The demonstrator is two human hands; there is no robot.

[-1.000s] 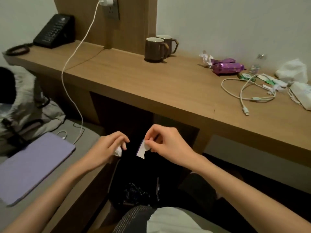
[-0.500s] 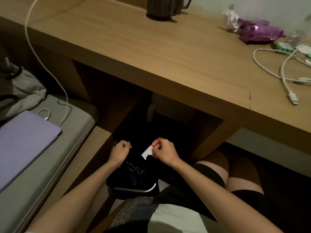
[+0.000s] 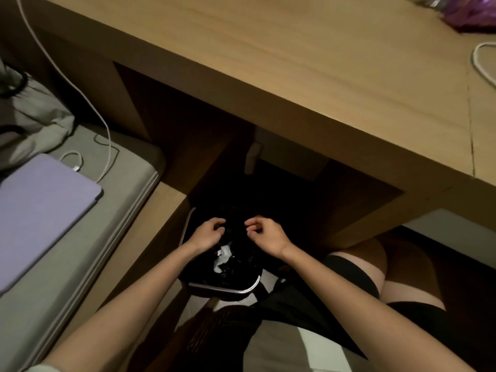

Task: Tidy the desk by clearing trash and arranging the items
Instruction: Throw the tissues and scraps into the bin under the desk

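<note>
A black-lined trash bin point(image 3: 243, 290) with a metal rim stands under the wooden desk point(image 3: 295, 65). Both my hands hover over its mouth. My left hand point(image 3: 206, 234) has loosely curled fingers and holds nothing. My right hand point(image 3: 265, 234) is a short gap to its right, fingers also loosely curled and empty. White scraps of paper point(image 3: 222, 257) lie inside the bin just below my left wrist.
A purple wrapper point(image 3: 472, 12) and a white cable point(image 3: 483, 63) lie at the desk's far right. A lilac tablet point(image 3: 40, 213) with a white charging cable point(image 3: 88, 103) rests on the grey bed at left, beside a grey bag point(image 3: 29, 116). My knees are at right.
My hands went down to the bin and let go of the white paper pieces, which now lie in the bin. The view tilted down, away from the desk top.
</note>
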